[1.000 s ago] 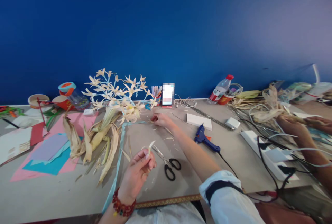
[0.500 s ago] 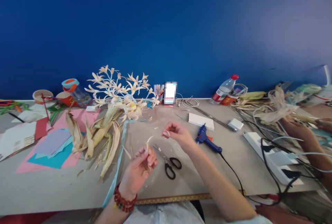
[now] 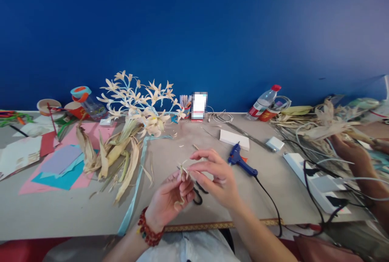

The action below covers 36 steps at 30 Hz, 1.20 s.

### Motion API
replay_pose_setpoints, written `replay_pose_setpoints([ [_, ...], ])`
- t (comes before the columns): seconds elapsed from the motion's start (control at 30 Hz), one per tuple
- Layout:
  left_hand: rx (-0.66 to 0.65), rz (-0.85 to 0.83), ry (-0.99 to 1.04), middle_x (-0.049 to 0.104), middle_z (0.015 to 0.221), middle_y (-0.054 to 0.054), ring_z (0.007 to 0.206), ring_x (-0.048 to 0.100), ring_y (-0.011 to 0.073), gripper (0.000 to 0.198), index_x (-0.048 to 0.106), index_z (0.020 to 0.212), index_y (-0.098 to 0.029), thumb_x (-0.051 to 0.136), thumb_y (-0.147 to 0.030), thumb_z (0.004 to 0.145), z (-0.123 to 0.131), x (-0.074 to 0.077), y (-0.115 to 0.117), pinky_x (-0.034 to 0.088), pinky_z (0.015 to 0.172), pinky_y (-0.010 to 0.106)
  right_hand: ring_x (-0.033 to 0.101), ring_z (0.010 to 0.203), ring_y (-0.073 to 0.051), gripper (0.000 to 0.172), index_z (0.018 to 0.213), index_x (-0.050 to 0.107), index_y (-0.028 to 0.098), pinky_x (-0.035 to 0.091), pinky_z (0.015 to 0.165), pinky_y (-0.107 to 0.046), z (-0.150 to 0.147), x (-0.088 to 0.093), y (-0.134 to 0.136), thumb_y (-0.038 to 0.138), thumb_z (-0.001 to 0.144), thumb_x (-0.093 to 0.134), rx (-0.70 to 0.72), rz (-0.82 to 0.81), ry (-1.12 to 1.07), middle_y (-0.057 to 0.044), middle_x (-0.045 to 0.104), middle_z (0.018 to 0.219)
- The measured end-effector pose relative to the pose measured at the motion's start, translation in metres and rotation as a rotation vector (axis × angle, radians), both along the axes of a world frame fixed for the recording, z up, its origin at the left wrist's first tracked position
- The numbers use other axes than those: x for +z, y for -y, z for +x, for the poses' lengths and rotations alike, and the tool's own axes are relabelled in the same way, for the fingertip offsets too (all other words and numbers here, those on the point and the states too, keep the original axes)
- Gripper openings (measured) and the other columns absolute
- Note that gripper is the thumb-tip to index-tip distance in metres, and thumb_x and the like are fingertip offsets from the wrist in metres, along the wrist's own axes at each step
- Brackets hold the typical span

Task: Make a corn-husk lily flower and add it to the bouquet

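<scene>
My left hand [image 3: 172, 201], with a red bead bracelet on the wrist, is closed on small pale husk petals [image 3: 182, 169] just above the table's near edge. My right hand [image 3: 214, 177] meets it from the right, thumb and forefinger pinched at the same husk petals, the other fingers spread. Black-handled scissors [image 3: 199, 194] lie on the table right under both hands, mostly hidden by them. A blue glue gun [image 3: 241, 162] lies just to the right of my right hand, its black cord trailing toward the near edge.
Dried corn husks [image 3: 120, 160] and a branch of husk flowers [image 3: 138, 102] lie to the left, beside coloured paper sheets [image 3: 60, 165]. A white box [image 3: 234, 138], a phone [image 3: 199, 106] and a water bottle [image 3: 263, 101] stand farther back. Another person's hand [image 3: 349, 150] works over a power strip [image 3: 316, 183] at right.
My right hand came back from the far middle of the table to my left hand and now pinches at the husk petals it holds. My left hand shifted slightly right.
</scene>
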<state>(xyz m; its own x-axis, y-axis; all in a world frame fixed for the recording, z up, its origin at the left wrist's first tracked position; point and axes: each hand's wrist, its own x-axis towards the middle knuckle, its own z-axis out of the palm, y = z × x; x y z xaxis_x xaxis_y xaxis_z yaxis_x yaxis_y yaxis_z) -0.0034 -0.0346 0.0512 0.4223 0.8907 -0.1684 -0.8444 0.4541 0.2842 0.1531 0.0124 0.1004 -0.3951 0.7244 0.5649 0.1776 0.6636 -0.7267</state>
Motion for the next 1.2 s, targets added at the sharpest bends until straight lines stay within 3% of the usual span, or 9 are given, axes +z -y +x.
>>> replay_pose_setpoints([
  [0.13, -0.014, -0.030, 0.037, 0.043, 0.059, -0.002, 0.056, 0.042, 0.0076, 0.015, 0.061, 0.070, -0.011, 0.061, -0.013, 0.085, -0.0003, 0.0015, 0.0005, 0.043, 0.064, 0.022, 0.060, 0.102, -0.023, 0.021, 0.098, 0.073, 0.028, 0.048, 0.091, -0.042, -0.0013, -0.0042, -0.0019, 0.015, 0.087, 0.061, -0.089, 0.092, 0.047, -0.007, 0.063, 0.106],
  [0.33, -0.027, -0.042, 0.035, 0.042, 0.059, -0.003, 0.056, 0.043, 0.0080, 0.014, 0.060, 0.070, -0.013, 0.063, -0.013, 0.083, 0.0013, 0.0026, -0.0002, 0.044, 0.064, 0.022, 0.057, 0.107, -0.025, 0.021, 0.097, 0.072, 0.028, 0.047, 0.093, -0.045, -0.0020, 0.0005, -0.0061, 0.013, 0.086, 0.062, -0.066, 0.206, 0.083, -0.006, 0.063, 0.111],
  [1.2, -0.027, -0.144, 0.050, 0.041, 0.059, -0.004, 0.054, 0.044, 0.0071, 0.014, 0.058, 0.069, -0.012, 0.065, -0.014, 0.081, -0.0005, -0.0025, 0.0021, 0.045, 0.065, 0.023, 0.058, 0.108, -0.026, 0.022, 0.096, 0.071, 0.026, 0.048, 0.092, -0.046, -0.0101, -0.0063, -0.0073, 0.011, 0.083, 0.062, -0.152, 0.370, 0.169, -0.008, 0.062, 0.122],
])
